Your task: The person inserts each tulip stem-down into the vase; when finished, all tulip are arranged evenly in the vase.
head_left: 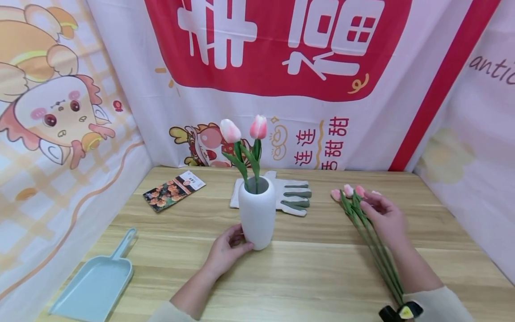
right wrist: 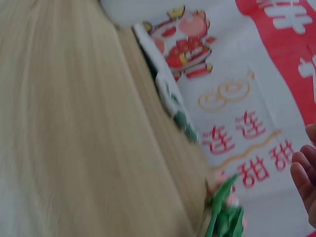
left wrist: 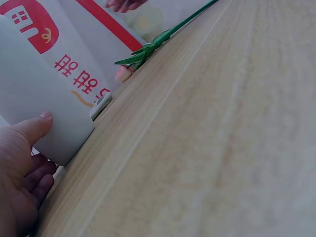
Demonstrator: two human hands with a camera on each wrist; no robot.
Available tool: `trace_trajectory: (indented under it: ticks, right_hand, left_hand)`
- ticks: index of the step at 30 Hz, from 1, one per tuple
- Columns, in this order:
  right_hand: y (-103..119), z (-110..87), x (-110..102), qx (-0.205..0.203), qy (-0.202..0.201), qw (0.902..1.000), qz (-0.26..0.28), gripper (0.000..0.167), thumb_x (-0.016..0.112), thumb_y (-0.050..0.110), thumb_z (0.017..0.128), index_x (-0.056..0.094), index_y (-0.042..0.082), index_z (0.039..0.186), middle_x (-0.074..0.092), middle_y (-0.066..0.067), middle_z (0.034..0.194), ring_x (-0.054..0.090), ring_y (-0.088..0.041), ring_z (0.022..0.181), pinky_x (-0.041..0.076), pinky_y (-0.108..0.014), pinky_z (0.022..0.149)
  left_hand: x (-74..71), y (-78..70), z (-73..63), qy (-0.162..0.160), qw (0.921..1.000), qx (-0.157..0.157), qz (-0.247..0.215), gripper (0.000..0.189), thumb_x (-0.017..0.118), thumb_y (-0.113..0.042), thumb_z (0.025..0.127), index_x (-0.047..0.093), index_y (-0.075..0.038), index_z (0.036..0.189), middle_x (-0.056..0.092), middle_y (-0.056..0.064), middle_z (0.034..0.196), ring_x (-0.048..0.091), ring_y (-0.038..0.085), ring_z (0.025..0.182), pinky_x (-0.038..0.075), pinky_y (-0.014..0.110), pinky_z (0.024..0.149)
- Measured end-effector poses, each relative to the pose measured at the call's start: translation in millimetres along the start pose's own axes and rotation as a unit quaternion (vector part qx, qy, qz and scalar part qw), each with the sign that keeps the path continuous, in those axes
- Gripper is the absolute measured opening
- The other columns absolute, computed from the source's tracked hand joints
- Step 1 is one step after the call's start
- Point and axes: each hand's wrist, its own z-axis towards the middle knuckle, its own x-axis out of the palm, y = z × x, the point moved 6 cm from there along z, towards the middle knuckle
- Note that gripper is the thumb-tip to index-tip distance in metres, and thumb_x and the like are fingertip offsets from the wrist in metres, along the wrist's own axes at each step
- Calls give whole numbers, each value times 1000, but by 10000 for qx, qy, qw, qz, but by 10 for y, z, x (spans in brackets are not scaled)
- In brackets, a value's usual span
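Note:
My left hand (head_left: pixel 226 250) holds the white vase (head_left: pixel 257 219) low on its side, thumb on the front and fingers curled near the base. The vase stands upright on the table, with two pink-and-white artificial tulips (head_left: pixel 258 127) rising from its mouth. To the right, several more tulips (head_left: pixel 359 210) lie in a bundle, heads away from me. My right hand (head_left: pixel 386 219) is over their heads, fingers loosely bent. The left wrist view shows that right hand (left wrist: pixel 126 5) in the air above the tulips, apart from them and holding nothing.
Behind the vase lies a white glove (head_left: pixel 295 197) with grey-green fingers. A flower-picture packet (head_left: pixel 174 191) is at the back left, and a light blue dustpan (head_left: pixel 96 286) at the front left. Printed cloths (head_left: pixel 273 103) enclose the table (head_left: pixel 314 277) at back and sides.

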Motion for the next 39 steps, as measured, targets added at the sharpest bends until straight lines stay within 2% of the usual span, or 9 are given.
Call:
trace_trajectory:
  ticks: [3,5,10,17,20,25,31,35,39]
  right_hand:
    - [-214,-16,-151,241,-44,9996,-140,33,68,28,93,66,14,123,56,36,87,53,13,83,47,-4,68]
    - [-340,-26,-229,351,-83,9990,-250,32,68,30,93,66,14,122,56,35,85,52,12,82,48,-6,67]
    - [-583,-53,-360,427,-4,9958,-808,49,65,36,94,59,3,130,54,35,84,51,11,79,48,-9,64]
    - [-796,-114,-458,424,280,9915,-1200,52,64,31,95,55,-4,132,53,33,83,51,13,75,49,-10,63]
    - [-874,-133,-484,519,395,9879,-1405,51,64,31,95,55,-4,131,60,23,87,50,15,75,48,-9,64]
    - [-973,-155,-506,675,658,9769,-1916,51,63,33,95,57,-4,130,69,-9,101,48,14,75,44,-10,65]
    - [-1038,-162,-510,786,971,9671,-2217,58,67,40,92,57,-4,128,71,-18,104,56,0,78,44,-17,68]
    - [-1039,-163,-497,689,1126,9598,-2476,57,65,41,93,59,-6,126,69,-22,106,63,-20,86,46,-28,72]
    - [-1027,-162,-484,611,1206,9545,-2659,54,63,38,94,60,-6,124,67,-27,109,64,-37,96,49,-39,75]
  left_hand:
    - [-6,-6,-3,-20,10000,8,0,55,81,-17,80,60,-3,128,68,14,119,64,27,110,53,42,97]
    - [-9,-12,-4,-28,10000,-3,-6,55,81,-16,80,60,-3,128,68,14,119,64,27,111,52,42,97]
    - [-12,-7,1,-11,10000,-94,-1,55,81,-17,80,59,-6,129,68,12,120,64,26,111,52,41,98]
    - [-12,2,14,-5,9998,-189,3,56,81,-19,80,59,-8,130,68,10,121,63,26,113,51,44,100]
    - [-13,-9,16,5,9999,-165,4,56,81,-19,80,59,-7,130,68,11,121,63,26,113,51,45,100]
    - [-13,-16,12,-4,9999,-122,-24,56,81,-17,80,59,-6,130,68,12,120,63,26,112,51,43,100]
    - [-11,-12,8,-13,10000,-55,-60,55,80,-16,81,59,-4,129,68,14,120,63,27,111,52,43,99]
    - [-8,-19,3,-20,9999,-23,-110,54,80,-15,81,59,-4,129,68,14,119,64,27,111,52,44,99]
    - [-2,-23,-6,-18,9999,51,-151,52,80,-13,81,59,-3,128,69,15,118,64,27,110,52,44,98]
